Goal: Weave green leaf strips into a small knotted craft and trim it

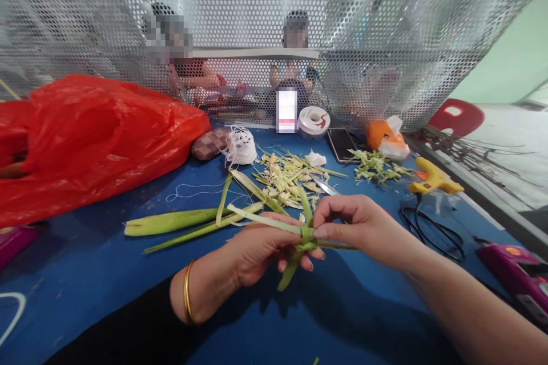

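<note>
A small cross-shaped weave of green leaf strips (306,234) is held between my two hands above the blue table. My left hand (265,242), with a gold bangle at its wrist, supports the weave from the left and below, its fingers curled behind the strips. From the right, my right hand (357,225) pinches the weave near its crossing with thumb and forefinger. One strip points left across my left fingers; another hangs down. Long green leaves (175,221) lie on the table left of my hands. Cut leaf scraps (282,174) are heaped just beyond them.
A red plastic bag (107,137) bulges at the left. White string (240,145), a ribbon spool (314,120), a phone (341,145) and a tissue pack (387,138) line the back. A blade (324,185) lies behind my right hand; a yellow glue gun (432,178) with cable sits right.
</note>
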The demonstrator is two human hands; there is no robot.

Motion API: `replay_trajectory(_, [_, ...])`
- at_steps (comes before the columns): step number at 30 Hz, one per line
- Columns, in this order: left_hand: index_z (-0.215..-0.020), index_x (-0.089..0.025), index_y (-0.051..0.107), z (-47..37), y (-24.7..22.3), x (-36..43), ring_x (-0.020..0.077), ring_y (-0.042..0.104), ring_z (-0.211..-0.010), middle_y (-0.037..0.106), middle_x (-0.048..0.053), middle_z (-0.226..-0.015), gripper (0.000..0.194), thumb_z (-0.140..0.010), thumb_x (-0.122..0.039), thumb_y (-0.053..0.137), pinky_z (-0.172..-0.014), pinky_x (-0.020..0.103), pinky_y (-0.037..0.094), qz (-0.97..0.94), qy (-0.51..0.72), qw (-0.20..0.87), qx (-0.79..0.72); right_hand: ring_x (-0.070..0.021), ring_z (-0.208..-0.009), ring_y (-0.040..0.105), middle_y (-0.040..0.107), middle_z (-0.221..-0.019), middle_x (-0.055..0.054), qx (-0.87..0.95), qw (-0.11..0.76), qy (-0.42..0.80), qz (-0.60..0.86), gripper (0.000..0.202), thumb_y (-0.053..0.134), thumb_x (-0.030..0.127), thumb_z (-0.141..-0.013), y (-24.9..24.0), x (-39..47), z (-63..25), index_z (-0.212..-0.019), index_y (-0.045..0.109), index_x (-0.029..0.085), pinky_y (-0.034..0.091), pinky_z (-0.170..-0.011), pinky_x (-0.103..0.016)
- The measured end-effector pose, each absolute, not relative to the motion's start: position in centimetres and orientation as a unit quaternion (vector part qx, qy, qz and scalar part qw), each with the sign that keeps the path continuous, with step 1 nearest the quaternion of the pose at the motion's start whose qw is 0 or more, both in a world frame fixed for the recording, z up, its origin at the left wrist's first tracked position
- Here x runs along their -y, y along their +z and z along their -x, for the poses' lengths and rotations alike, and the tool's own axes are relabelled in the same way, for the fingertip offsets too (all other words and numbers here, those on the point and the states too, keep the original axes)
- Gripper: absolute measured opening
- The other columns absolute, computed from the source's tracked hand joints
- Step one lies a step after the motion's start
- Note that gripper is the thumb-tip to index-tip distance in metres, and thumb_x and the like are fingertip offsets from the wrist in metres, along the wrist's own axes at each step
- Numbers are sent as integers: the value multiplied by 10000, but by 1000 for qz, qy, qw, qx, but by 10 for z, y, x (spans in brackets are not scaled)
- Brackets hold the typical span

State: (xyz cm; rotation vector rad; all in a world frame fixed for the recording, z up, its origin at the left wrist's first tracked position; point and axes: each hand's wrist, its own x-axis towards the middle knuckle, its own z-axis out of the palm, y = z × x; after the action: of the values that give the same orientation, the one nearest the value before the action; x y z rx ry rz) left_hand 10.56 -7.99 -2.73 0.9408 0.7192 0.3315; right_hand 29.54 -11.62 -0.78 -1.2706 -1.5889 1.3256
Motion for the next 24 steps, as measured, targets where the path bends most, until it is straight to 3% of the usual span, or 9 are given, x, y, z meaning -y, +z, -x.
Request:
replay_trajectory(6, [-822, -110, 751, -106, -31, 82, 100, 652, -528, 747, 81, -735, 226, -718, -309, 725, -343, 135, 306, -462, 113, 812, -339, -111, -574, 563, 638, -646, 9, 629, 349, 479, 504, 135, 649, 292, -816, -8, 117, -295, -745, 609, 184, 444, -552, -237])
replay_trajectory(11, [-830, -107, 749, -107, -32, 85, 102, 650, -517, 741, 72, -726, 233, -685, -286, 714, -339, 133, 338, -467, 73, 817, -329, -161, -795, 622, 683, -835, -28, 702, 366, 369, 487, 79, 682, 269, -820, -6, 118, -297, -854, 723, 211, 484, -739, -294])
replay_trajectory(17, [-662, -107, 711, -111, -37, 93, 96, 607, -448, 713, 68, -652, 214, -661, -321, 707, -312, 145, 290, -504, 49, 796, -332, -123, -650, 601, 640, -750, 1, 646, 291, 518, 480, 58, 710, 231, -775, -8, 128, -277, -759, 672, 189, 475, -543, -227])
replay_trajectory(24, [-639, -118, 709, -111, -36, 93, 96, 597, -456, 698, 54, -632, 192, -673, -306, 692, -338, 155, 271, -524, 35, 778, -345, -106, -515, 603, 619, -619, 33, 589, 284, 612, 445, 159, 682, 242, -789, -8, 131, -276, -712, 551, 198, 470, -493, -224])
